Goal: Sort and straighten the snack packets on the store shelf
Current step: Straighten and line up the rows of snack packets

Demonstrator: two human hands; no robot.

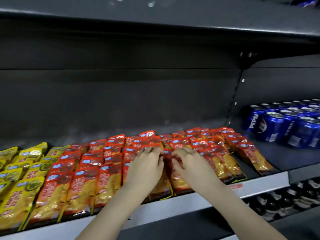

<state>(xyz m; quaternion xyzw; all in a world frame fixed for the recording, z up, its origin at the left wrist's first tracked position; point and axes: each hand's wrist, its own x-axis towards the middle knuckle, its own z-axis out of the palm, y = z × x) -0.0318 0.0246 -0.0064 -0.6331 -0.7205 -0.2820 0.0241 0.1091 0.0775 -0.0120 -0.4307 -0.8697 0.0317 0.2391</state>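
Observation:
Rows of red snack packets [83, 179] lie flat and overlapping across the middle of the dark store shelf [190, 200]. Yellow snack packets [19, 193] fill the left end. My left hand [147, 165] and my right hand [188, 163] rest side by side on the red packets in the middle rows. Their fingers are bent and touch one red packet [167, 158] that lies between the two hands. The packets under my palms are hidden.
Blue Pepsi cans [275, 125] stand in rows on the neighbouring shelf section to the right, past a perforated upright [233, 101]. A grey shelf [155, 19] overhangs above. Dark bottles [285, 196] sit on the level below at right. Behind the packets the shelf floor is bare.

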